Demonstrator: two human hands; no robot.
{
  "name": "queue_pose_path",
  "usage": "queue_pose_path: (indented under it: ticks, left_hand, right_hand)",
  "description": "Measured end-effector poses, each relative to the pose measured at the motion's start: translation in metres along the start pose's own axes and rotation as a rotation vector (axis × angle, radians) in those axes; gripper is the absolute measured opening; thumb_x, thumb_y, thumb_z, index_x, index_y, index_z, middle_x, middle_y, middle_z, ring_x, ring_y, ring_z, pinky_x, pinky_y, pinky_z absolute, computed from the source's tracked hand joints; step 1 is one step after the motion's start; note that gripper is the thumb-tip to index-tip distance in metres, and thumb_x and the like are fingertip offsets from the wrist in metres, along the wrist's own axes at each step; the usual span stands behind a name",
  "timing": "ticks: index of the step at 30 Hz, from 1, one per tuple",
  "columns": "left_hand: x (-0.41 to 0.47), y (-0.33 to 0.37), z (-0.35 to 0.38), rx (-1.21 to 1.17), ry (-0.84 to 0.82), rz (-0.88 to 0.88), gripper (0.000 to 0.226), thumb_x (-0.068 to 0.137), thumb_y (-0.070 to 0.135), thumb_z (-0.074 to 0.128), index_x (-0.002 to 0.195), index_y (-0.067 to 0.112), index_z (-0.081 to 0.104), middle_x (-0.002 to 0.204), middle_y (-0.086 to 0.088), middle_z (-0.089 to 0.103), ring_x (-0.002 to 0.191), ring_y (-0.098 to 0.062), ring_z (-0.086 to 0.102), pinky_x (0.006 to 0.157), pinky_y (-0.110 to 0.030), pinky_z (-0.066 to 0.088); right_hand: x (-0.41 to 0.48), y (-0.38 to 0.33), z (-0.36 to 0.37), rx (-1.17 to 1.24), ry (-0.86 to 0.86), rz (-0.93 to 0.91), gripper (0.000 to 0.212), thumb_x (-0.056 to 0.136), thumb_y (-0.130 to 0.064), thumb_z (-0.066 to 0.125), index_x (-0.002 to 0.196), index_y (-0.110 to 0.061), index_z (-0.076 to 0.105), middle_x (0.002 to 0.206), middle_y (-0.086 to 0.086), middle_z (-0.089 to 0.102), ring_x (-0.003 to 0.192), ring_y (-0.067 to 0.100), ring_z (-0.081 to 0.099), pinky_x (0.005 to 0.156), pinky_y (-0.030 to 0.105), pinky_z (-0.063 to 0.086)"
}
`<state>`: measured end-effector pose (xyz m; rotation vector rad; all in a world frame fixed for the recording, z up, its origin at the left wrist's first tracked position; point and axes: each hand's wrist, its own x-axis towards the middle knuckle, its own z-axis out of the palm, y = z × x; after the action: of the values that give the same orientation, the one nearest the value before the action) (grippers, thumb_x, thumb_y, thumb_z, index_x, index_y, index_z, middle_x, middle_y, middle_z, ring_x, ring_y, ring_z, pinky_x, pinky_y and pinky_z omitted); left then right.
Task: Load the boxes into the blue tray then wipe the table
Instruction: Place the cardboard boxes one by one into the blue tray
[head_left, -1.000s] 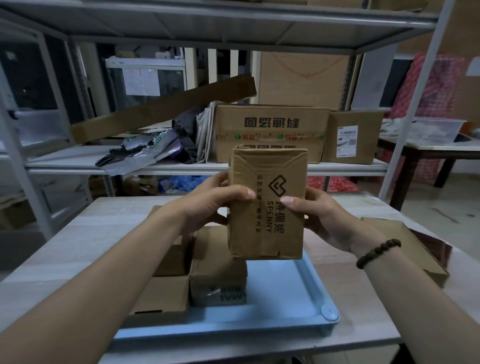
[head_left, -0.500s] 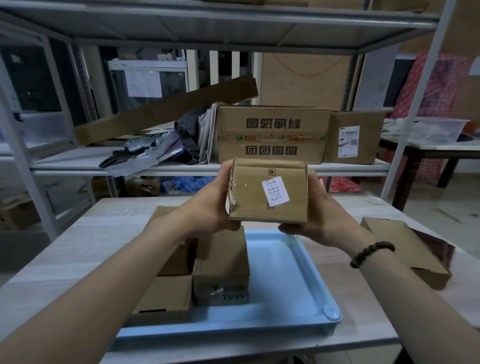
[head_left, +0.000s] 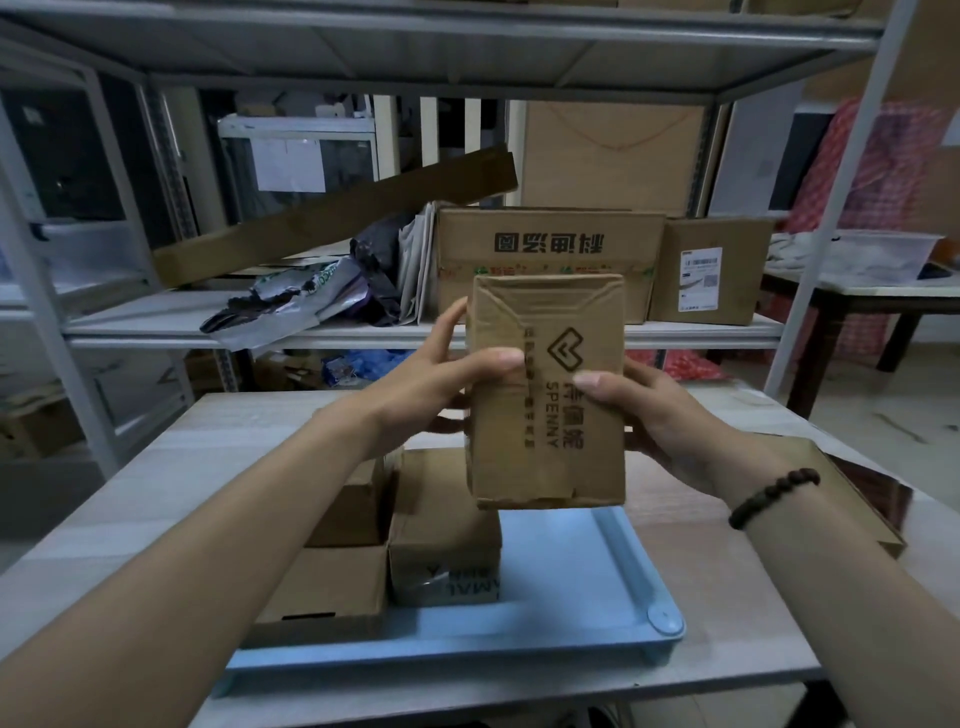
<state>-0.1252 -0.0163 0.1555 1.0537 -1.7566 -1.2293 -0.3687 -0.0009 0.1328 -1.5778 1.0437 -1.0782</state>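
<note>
Box (head_left: 571, 457) flipped upright, SPENNY logo now facing camera

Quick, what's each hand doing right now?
Left hand: holding the box by its left side, thumb on the front.
Right hand: holding the same box by its right side, thumb on the front.

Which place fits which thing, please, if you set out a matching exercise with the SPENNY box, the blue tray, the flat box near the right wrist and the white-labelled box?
Things:
1. SPENNY box
2. blue tray
3. flat box
4. white-labelled box

Places:
a. on the shelf
b. gripped by left hand and right hand, above the tray
c. on the table, beside the tray
d. on the table, loaded boxes inside

Pairs: 1-b, 2-d, 3-c, 4-a
</note>
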Motion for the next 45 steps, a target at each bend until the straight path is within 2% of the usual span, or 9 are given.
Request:
queue_pose_path:
  ticks: [4,9,14,19,22,28,32,36,45]
  left_hand:
    - [0.004,-0.002,0.01,-0.139,-0.06,-0.182,0.087,0.078,0.053,0.07,0.148,0.048,0.019,0.122,-0.009,0.067,0.103,-0.032,0.071,0.084,-0.052,0.058]
    - [0.0,0.008,0.015,-0.251,-0.005,-0.383,0.067,0.081,0.061,0.061,0.133,0.019,0.051,0.125,-0.019,0.062,0.104,-0.036,0.068,0.075,-0.047,0.06]
    - [0.002,0.016,0.022,-0.413,0.154,-0.482,0.055,0.081,0.061,0.063,0.115,0.018,0.058,0.116,-0.022,0.059,0.097,-0.037,0.066,0.078,-0.054,0.059]
    - [0.004,0.012,0.026,-0.333,0.245,-0.45,0.106,0.05,0.085,0.067,0.139,0.034,0.041,0.129,-0.015,0.048,0.097,-0.042,0.066,0.064,-0.055,0.059]
    - [0.005,0.008,0.023,-0.261,0.304,-0.442,0.116,0.043,0.095,0.056,0.142,0.037,0.039,0.138,-0.01,0.047,0.101,-0.041,0.063,0.058,-0.048,0.059]
    - [0.005,0.007,0.007,-0.286,0.299,-0.524,0.072,0.072,0.079,0.058,0.11,0.017,0.06,0.102,-0.016,0.071,0.097,-0.036,0.066,0.089,-0.054,0.053]
    - [0.006,0.005,-0.004,-0.406,0.154,-0.592,0.072,0.066,0.071,0.067,0.112,0.016,0.061,0.104,-0.014,0.071,0.098,-0.036,0.067,0.079,-0.053,0.056]
    - [0.011,-0.004,-0.001,-0.478,0.213,-0.591,0.057,0.06,0.055,0.068,0.104,0.021,0.056,0.101,-0.015,0.065,0.096,-0.038,0.064,0.078,-0.057,0.054]
    - [0.008,-0.003,0.021,-0.363,0.399,-0.475,0.039,0.089,0.053,0.044,0.109,0.024,0.061,0.109,-0.008,0.069,0.099,-0.027,0.064,0.086,-0.055,0.055]
  right_hand:
    - [0.0,-0.012,0.01,0.043,0.119,0.133,0.046,0.088,-0.064,0.053,0.103,-0.026,0.072,0.099,-0.001,0.079,0.099,0.026,0.074,0.094,0.045,0.054]
    - [-0.002,-0.019,0.01,0.123,0.133,0.256,0.049,0.088,-0.067,0.05,0.11,-0.027,0.07,0.103,0.005,0.078,0.1,0.028,0.071,0.085,0.043,0.056]
    - [-0.007,-0.017,0.008,0.305,0.018,0.266,0.046,0.09,-0.058,0.05,0.121,-0.03,0.069,0.123,0.011,0.071,0.113,0.034,0.066,0.086,0.054,0.056]
    - [-0.002,-0.004,0.011,0.376,0.166,0.296,0.039,0.088,-0.049,0.056,0.114,-0.024,0.07,0.11,0.007,0.076,0.099,0.029,0.069,0.077,0.046,0.056]
    - [-0.001,0.006,0.006,0.402,0.173,0.324,0.031,0.082,-0.053,0.052,0.091,-0.028,0.068,0.089,0.005,0.07,0.083,0.024,0.063,0.07,0.034,0.049]
    - [0.003,0.019,0.0,0.453,0.142,0.443,0.036,0.065,-0.053,0.058,0.09,-0.027,0.059,0.088,0.003,0.061,0.087,0.022,0.052,0.08,0.036,0.038]
    - [0.004,0.023,-0.003,0.404,0.139,0.47,0.032,0.071,-0.055,0.058,0.08,-0.024,0.059,0.086,0.005,0.06,0.084,0.023,0.052,0.09,0.039,0.034]
    - [0.007,0.032,-0.007,0.383,0.173,0.467,0.07,0.067,-0.074,0.065,0.11,-0.019,0.067,0.11,0.013,0.069,0.104,0.031,0.063,0.106,0.047,0.043]
    - [0.007,0.031,-0.001,0.451,0.192,0.492,0.053,0.082,-0.057,0.061,0.109,-0.011,0.063,0.108,0.016,0.058,0.098,0.039,0.065,0.073,0.049,0.058]
